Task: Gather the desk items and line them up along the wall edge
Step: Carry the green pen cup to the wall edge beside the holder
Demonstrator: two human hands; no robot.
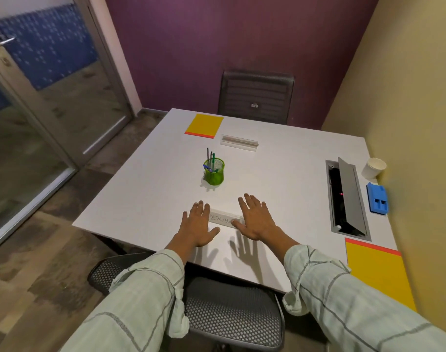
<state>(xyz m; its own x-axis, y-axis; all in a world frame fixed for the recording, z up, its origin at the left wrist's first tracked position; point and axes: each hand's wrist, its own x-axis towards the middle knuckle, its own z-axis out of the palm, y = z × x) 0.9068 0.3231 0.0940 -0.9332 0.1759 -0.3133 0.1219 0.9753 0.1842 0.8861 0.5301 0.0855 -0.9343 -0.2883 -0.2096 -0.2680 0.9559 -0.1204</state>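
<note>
Name plate (223,217) lying flat near the front edge of the white worktop (288,158), flanked by left hand (197,224) and right hand (254,217), both with fingers straight and spread, gripping nothing, thumbs at its ends. Green pen cup (214,171) mid-worktop, second name plate (239,142) and yellow pad (204,125) farther back. Paper cup (373,168), blue holder (377,201) and another yellow pad (378,270) already by the yellow wall (414,102).

Green mesh pen cup (214,172), yellow notepads (204,125)
</note>
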